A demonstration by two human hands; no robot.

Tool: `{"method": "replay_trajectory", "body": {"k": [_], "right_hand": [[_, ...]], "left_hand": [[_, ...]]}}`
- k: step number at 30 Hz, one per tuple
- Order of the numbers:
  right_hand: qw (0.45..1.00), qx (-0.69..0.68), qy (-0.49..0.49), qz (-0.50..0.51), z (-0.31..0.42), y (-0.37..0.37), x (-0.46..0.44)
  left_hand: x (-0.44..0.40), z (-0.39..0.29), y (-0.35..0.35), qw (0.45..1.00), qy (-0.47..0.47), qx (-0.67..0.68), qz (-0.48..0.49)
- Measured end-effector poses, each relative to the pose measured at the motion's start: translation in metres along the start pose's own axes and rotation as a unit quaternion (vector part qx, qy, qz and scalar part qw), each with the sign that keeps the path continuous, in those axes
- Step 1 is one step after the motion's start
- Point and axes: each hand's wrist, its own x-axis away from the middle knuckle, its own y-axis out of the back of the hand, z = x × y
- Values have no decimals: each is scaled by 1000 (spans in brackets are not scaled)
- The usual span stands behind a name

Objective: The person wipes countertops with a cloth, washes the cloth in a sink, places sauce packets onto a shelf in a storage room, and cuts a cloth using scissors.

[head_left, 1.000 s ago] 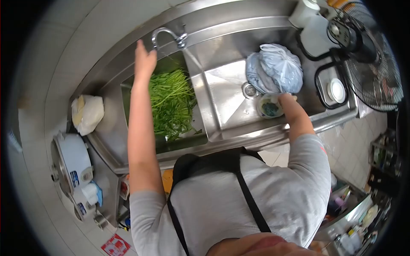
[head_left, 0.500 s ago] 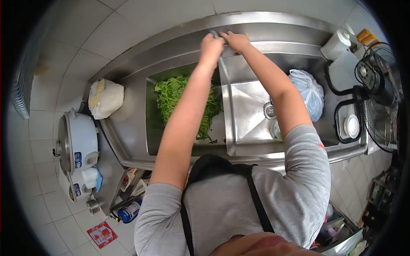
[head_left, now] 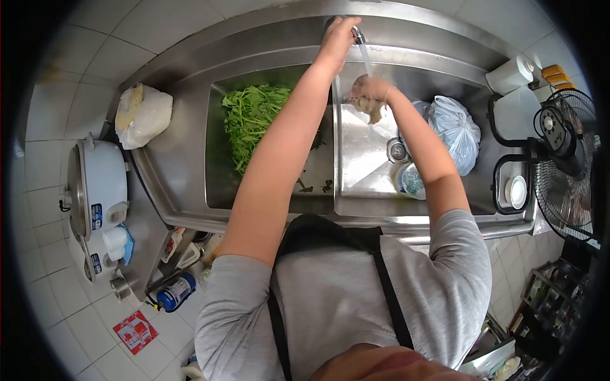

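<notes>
While touching curved metal tap point(head_left: 359, 37) with left hand point(head_left: 337, 43) | cannot tell finger closure | lowered right hand point(head_left: 380, 91) from tap into water point(head_left: 366, 61), curling fingers round limp brown clump point(head_left: 372, 113)

Left hand point(head_left: 339, 42) at the shiny chrome faucet point(head_left: 359, 36), clear water point(head_left: 365, 60) streaming, right hand point(head_left: 377, 89) clutching perhaps a grey-brown cloth point(head_left: 371, 112)

The tap point(head_left: 359, 36) is swung from over the left basin point(head_left: 314, 198) to the right basin point(head_left: 361, 171) and gripped by the left hand point(head_left: 338, 43). Water point(head_left: 365, 59) is now discharged. The bowl point(head_left: 412, 181) is released; a brownish item point(head_left: 371, 113), blurred, is held by the right hand point(head_left: 377, 91).
</notes>
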Motion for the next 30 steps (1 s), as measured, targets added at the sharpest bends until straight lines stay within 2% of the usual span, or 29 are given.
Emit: {"method": "replay_trajectory", "body": {"k": [1, 3, 4, 5, 6, 7, 8, 9, 11, 12, 13, 14, 15, 16, 17, 18, 19, 21, 22, 23, 25, 26, 27, 28, 29, 30], "right_hand": [[1000, 2, -1, 3, -6, -2, 1], [998, -39, 10, -54, -9, -1, 8], [994, -60, -54, -80, -4, 3, 10], [995, -39, -23, -85, -1, 7, 13], [996, -18, 7, -90, -5, 12, 12], [994, -76, 12, -71, -6, 18, 12], [993, 28, 68, -87, -6, 21, 11], [994, 25, 62, -83, 6, 27, 22], [995, 65, 46, -56, 44, 45, 39], [996, 63, 44, -52, 45, 39, 37], [989, 72, 31, -124, 48, 37, 32], [977, 82, 17, -195, 48, 38, 29], [977, 82, 14, -194, 40, 39, 21], [976, 75, 24, -204, 31, 39, 14], [974, 68, 34, -213, 22, 37, 8], [978, 53, -30, -198, 38, 30, 21], [978, 52, -30, -197, 39, 32, 24], [966, 113, 63, -223, 46, 34, 30], [980, 44, 29, -190, 56, 38, 41], [981, 40, 33, -188, 68, 43, 49], [966, -128, -32, -222, 70, 46, 54], [949, -15, 16, -313, 57, 39, 43], [950, -16, 19, -311, 56, 29, 40], [940, -6, -9, -341, 54, 22, 36], [928, 5, -36, -371, 53, 20, 30], [947, 28, -20, -319, 55, 29, 25]], "left_hand": [[4, 0, -1, 1000, 1, 3, -3], [15, 1, -1, 999, -30, 24, 2], [21, 2, -2, 998, -44, 42, -3], [31, 6, -3, 998, -35, 45, -5], [37, 19, 1, 993, -57, 19, -102], [43, 30, 4, 977, -82, -10, -197], [53, 44, 5, 975, -26, -2, -219], [52, 65, 22, 987, 49, -75, -136], [49, 123, 29, 965, 112, -175, -161], [68, 106, 16, 985, 82, -143, -59], [64, 114, 17, 984, 84, -143, -60], [57, 120, 13, 988, 25, -135, -72], [53, 128, 12, 988, -34, -126, -84], [54, 119, 13, 991, -18, -132, -29], [57, 113, 12, 991, -16, -131, -28], [54, 116, 17, 985, -17, -167, -39], [48, 124, 26, 978, -18, -203, -50], [42, 128, 45, 972, -2, -234, -36], [43, 120, 53, 955, 34, -293, -6], [43, 113, 60, 933, 71, -351, 24], [57, 98, 58, 913, 36, -405, 31], [59, 99, 54, 847, -20, -524, -89], [63, 100, 50, 751, -74, -624, -206], [61, 96, 47, 723, -35, -656, -214], [63, 94, 44, 722, -37, -656, -218], [64, 92, 41, 885, 102, -409, -195]]}}
